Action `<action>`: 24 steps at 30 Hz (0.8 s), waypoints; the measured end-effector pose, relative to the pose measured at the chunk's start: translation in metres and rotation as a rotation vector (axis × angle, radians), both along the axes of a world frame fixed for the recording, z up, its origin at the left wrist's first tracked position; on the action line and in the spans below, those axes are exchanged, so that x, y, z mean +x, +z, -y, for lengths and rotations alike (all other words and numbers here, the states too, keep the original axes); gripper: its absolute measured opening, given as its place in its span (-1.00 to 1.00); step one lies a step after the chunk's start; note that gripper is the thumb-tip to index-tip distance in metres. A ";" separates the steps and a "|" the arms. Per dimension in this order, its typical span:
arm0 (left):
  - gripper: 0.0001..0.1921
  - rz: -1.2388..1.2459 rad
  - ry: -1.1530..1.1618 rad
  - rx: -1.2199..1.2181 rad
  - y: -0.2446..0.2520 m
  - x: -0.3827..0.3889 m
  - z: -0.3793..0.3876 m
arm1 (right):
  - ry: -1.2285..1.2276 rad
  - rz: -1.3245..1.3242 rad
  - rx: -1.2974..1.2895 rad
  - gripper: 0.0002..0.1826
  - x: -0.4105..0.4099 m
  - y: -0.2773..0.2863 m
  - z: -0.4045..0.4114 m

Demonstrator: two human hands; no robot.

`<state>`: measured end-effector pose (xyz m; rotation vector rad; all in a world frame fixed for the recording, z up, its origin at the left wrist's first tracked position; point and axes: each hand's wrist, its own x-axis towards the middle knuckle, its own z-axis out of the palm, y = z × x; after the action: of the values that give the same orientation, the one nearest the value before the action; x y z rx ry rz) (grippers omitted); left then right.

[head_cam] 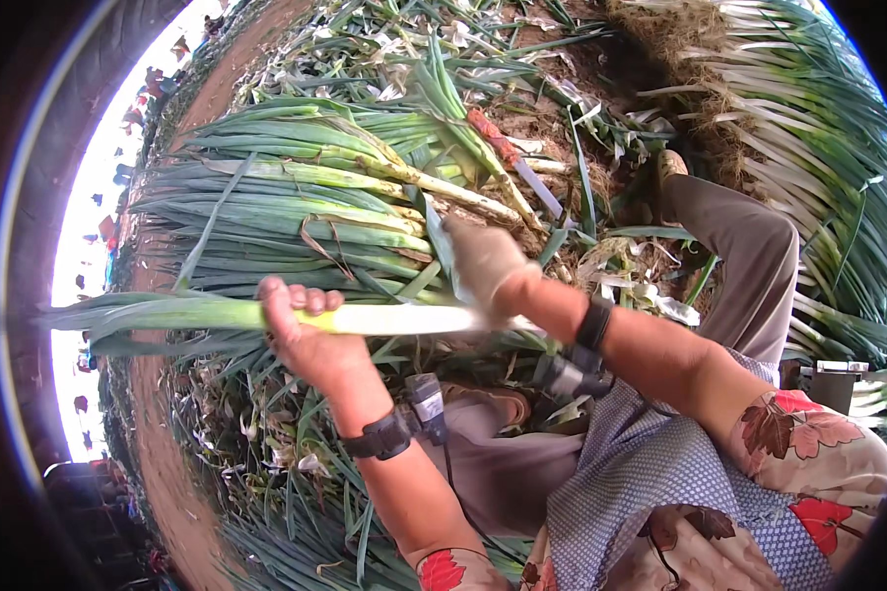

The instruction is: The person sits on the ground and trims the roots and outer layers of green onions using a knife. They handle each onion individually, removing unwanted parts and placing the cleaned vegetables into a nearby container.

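Observation:
My left hand (307, 336) is bare and wrapped around the stalk of a large green onion (399, 319), which lies level across the view. Its green leaves trail to the left and its white shaft points right. My right hand (488, 262), in a pale glove and blurred by motion, is curled over the root end. A flat, grey-green leaf strip (441, 240) runs along its fingers and seems gripped in them. The root end itself is hidden by this hand. Just beyond lies a heap of unpeeled green onions (303, 207), leaves to the left.
A knife (494, 139) with an orange-red wrapped handle rests on the heap's right side. Rows of green onions with roots (761, 111) lie at the far right. Peeled leaf scraps (384, 44) litter the soil. My bent knee (754, 244) stands at right; cabled devices (427, 406) hang by my wrists.

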<state>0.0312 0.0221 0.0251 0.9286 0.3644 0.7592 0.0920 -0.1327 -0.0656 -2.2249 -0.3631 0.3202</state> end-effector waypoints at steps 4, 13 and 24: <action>-0.86 0.031 0.118 -0.013 0.004 -0.024 -0.049 | 0.103 -0.234 -0.248 -0.53 0.023 -0.027 0.060; -0.84 0.161 0.187 -0.131 -0.014 -0.062 -0.125 | 0.057 -0.537 -0.201 -0.28 0.011 -0.090 0.192; -0.81 0.105 0.341 -0.161 -0.012 -0.047 -0.103 | 0.498 -0.135 -0.295 -0.81 -0.016 -0.109 0.061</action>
<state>-0.0163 0.1254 0.0130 0.6793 0.4909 1.0696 0.0758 -0.1936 -0.1751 -2.3553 -0.8437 0.8305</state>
